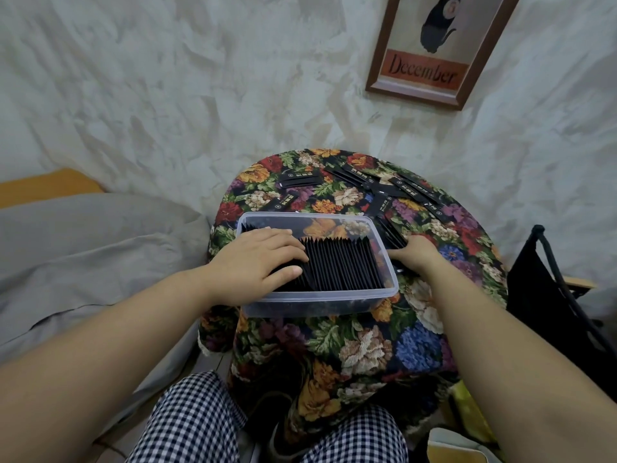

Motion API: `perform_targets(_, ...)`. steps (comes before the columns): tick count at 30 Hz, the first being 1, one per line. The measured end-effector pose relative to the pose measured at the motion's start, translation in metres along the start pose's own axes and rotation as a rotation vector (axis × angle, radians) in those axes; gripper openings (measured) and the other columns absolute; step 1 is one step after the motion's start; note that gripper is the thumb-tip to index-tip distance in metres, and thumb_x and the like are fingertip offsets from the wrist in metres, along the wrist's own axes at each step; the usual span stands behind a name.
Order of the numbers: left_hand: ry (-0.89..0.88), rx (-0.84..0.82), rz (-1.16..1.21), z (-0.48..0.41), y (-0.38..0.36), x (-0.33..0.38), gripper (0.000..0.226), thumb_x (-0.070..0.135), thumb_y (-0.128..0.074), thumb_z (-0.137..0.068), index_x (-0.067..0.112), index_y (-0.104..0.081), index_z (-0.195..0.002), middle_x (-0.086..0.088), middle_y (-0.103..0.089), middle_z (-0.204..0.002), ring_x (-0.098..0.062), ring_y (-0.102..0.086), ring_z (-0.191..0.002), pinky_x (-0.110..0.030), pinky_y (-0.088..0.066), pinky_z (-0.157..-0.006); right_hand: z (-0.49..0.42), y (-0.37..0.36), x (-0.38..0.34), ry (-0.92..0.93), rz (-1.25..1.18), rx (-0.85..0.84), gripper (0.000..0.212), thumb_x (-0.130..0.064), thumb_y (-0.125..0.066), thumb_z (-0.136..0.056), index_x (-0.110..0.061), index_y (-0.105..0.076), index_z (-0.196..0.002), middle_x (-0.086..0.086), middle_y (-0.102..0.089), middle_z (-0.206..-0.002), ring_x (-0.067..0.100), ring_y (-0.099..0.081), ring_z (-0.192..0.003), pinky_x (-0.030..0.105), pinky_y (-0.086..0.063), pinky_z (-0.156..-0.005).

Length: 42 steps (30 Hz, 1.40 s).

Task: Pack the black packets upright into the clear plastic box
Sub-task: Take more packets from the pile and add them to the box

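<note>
A clear plastic box [320, 304] sits on the flowered table. Inside it, a row of black packets [344, 265] stands upright, filling the near and middle part. My left hand [257, 262] lies flat on the left end of the row, with straight fingers pressing the packets' top edges. My right hand [417, 257] is on the table against the box's right wall. Its fingers curl over black packets, and a dark edge shows beneath it. Several loose black packets [410, 190] lie flat at the far right of the table, with two more [298, 178] at the far left.
The small round table has a floral cloth [367, 345] and stands against a white wall. A grey cushion [83, 255] lies to the left and a black folding frame [551, 282] stands to the right. My knees in checked trousers are below the table edge.
</note>
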<state>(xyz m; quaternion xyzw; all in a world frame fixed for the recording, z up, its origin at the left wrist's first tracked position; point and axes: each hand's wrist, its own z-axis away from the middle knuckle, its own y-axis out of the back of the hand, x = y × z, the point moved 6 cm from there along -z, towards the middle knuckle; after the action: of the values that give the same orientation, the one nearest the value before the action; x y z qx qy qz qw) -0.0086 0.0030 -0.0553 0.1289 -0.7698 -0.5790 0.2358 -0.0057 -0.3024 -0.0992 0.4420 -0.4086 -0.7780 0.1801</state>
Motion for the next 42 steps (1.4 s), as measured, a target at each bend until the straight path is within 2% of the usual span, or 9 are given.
perform_targets(7, -0.003, 0.004, -0.005, 0.000, 0.000, 0.000, 0.078, 0.067, 0.001, -0.088, 0.028, -0.054, -0.128, 0.010, -0.049, -0.137, -0.011, -0.031, -0.136, -0.022, -0.011, -0.110, 0.017, 0.008, 0.006, -0.051, -0.365, -0.089, 0.015, -0.020, -0.066, -0.089, -0.006, -0.062, -0.090, 0.008, -0.064, -0.080, 0.021, -0.056, -0.067, 0.029, -0.043, -0.057)
perform_targets(10, 0.000, 0.000, -0.003, 0.000, 0.000, 0.000, 0.080, 0.068, 0.003, -0.087, 0.029, -0.053, -0.129, 0.010, -0.048, -0.138, -0.011, -0.029, -0.137, -0.024, -0.012, -0.111, 0.023, 0.013, 0.010, -0.074, -0.651, -0.161, 0.017, -0.011, -0.061, -0.091, 0.002, -0.060, -0.102, 0.007, -0.070, -0.073, 0.019, -0.062, -0.062, 0.032, -0.052, -0.062)
perform_targets(17, 0.010, -0.008, 0.003, 0.000, 0.001, 0.001, 0.080, 0.069, 0.002, -0.086, 0.029, -0.053, -0.129, 0.010, -0.048, -0.138, -0.012, -0.030, -0.137, -0.029, -0.017, -0.112, 0.066, 0.032, -0.044, 0.045, -0.985, -0.187, 0.008, 0.002, -0.052, -0.091, -0.005, -0.049, -0.089, 0.007, -0.049, -0.067, 0.013, -0.050, -0.047, 0.021, -0.044, -0.040)
perform_targets(22, 0.012, -0.021, -0.004, 0.000, 0.000, 0.001, 0.081, 0.069, 0.003, -0.085, 0.029, -0.052, -0.130, 0.010, -0.047, -0.138, -0.012, -0.029, -0.138, -0.031, -0.017, -0.112, 0.110, -0.001, -0.102, 0.221, -0.573, -0.354, 0.013, -0.001, -0.058, -0.088, -0.008, -0.052, -0.098, 0.004, -0.053, -0.069, 0.012, -0.052, -0.055, 0.023, -0.047, -0.049)
perform_targets(26, 0.021, -0.042, -0.024, -0.001, 0.001, 0.002, 0.084, 0.069, 0.005, -0.082, 0.029, -0.049, -0.133, 0.010, -0.044, -0.141, -0.011, -0.025, -0.140, -0.030, -0.014, -0.114, 0.118, -0.038, -0.117, 0.248, -0.215, -0.298, 0.020, -0.007, -0.059, -0.088, -0.008, -0.052, -0.107, 0.008, -0.057, -0.073, 0.014, -0.056, -0.057, 0.027, -0.055, -0.054)
perform_targets(29, 0.032, -0.066, -0.030, -0.001, 0.002, 0.004, 0.085, 0.068, 0.004, -0.081, 0.027, -0.048, -0.134, 0.009, -0.042, -0.143, -0.011, -0.024, -0.140, -0.029, -0.011, -0.114, 0.114, -0.049, -0.115, 0.256, -0.052, -0.182, 0.031, -0.021, -0.059, -0.087, -0.014, -0.050, -0.116, 0.007, -0.065, -0.091, 0.021, -0.063, -0.078, 0.036, -0.055, -0.071)
perform_targets(32, 0.026, -0.064, -0.024, 0.000, 0.004, 0.005, 0.088, 0.071, 0.005, -0.081, 0.026, -0.049, -0.134, 0.008, -0.044, -0.142, -0.013, -0.027, -0.139, -0.030, -0.012, -0.114, 0.119, -0.053, -0.117, 0.276, 0.032, -0.107, 0.039, -0.027, -0.059, -0.087, -0.013, -0.046, -0.121, 0.008, -0.064, -0.109, 0.024, -0.061, -0.096, 0.038, -0.051, -0.084)
perform_targets(39, 0.029, -0.048, -0.003, 0.000, 0.005, 0.004, 0.080, 0.071, -0.006, -0.085, 0.024, -0.053, -0.130, 0.002, -0.043, -0.138, -0.018, -0.041, -0.125, -0.035, -0.029, -0.106, 0.130, -0.060, -0.125, 0.310, 0.038, -0.073, 0.037, -0.023, -0.054, -0.091, -0.004, -0.051, -0.123, 0.008, -0.062, -0.102, 0.027, -0.059, -0.091, 0.036, -0.048, -0.076)
perform_targets(42, 0.048, -0.061, -0.002, 0.000, 0.005, 0.004, 0.075, 0.064, -0.007, -0.084, 0.026, -0.051, -0.132, 0.003, -0.041, -0.139, -0.017, -0.040, -0.125, -0.032, -0.027, -0.106, 0.129, -0.059, -0.122, 0.287, -0.005, -0.047, 0.047, -0.024, -0.054, -0.091, -0.010, -0.038, -0.134, 0.009, -0.060, -0.114, 0.024, -0.058, -0.095, 0.034, -0.048, -0.076)
